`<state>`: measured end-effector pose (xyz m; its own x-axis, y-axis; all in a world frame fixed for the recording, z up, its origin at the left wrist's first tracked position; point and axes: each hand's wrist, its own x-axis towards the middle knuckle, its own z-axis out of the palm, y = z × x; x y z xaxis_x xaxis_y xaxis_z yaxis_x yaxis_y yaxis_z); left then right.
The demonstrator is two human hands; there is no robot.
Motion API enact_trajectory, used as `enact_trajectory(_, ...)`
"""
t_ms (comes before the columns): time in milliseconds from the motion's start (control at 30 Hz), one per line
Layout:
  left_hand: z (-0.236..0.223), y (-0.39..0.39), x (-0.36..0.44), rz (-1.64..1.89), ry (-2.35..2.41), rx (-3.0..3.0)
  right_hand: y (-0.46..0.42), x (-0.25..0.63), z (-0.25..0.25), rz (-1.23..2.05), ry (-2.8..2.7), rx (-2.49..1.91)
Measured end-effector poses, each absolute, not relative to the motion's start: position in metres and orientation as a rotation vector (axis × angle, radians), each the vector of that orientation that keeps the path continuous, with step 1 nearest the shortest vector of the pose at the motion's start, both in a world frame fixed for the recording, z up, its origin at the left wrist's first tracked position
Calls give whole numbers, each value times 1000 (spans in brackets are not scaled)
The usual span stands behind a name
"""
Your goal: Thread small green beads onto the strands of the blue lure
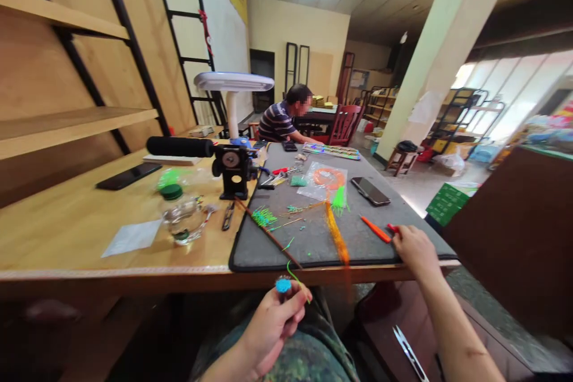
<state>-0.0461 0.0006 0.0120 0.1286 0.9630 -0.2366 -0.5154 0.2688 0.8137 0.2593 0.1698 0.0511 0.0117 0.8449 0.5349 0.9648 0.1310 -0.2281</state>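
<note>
My left hand (280,319), in front of the table edge, is closed in a pinch. A thin green strand (293,274) curves up from its fingertips. A small bright-blue tuft-like piece (283,285) stands above the curled fingers; its lower part is hidden. At the right front of the grey mat (277,253), my right hand (416,248) has its fingers closed on a small red piece (393,228), mostly covered. Just left of those fingertips lies a slim orange pointed tool (376,230). An orange fibre bundle (336,233) hangs over the mat's front edge.
On the mat lie green strands with blue ends (264,217), a plastic bag (320,178) and a phone (370,190). A black clamp device (233,170) and a glass jar (182,224) stand left. Thread snips (409,352) lie lower right. Another person (280,122) sits across the table.
</note>
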Motion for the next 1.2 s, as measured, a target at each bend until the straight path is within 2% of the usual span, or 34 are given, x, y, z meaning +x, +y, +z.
enact_trajectory(100,7,1,-48,1197,907,584,146,249,46,-201,-1654,-1770)
enact_trajectory(133,6,1,-48,1204,918,567,129,240,42,-72,-1518,-1716)
enact_trajectory(300,8,-3,-47,1232,946,521,28,154,4,1113,-1269,-1181)
enact_trajectory(367,12,-4,-46,1249,964,499,6,118,-9,1427,-1155,-1103)
enact_trajectory(433,15,-5,-43,1263,983,496,1,93,-15,1591,-1068,-1096)
enact_trajectory(633,26,-8,-39,1307,957,578,13,74,-15,1620,-1083,-1120)
enact_trajectory(1200,43,-7,-38,1284,1028,630,13,77,-15,1326,-1424,-1058)
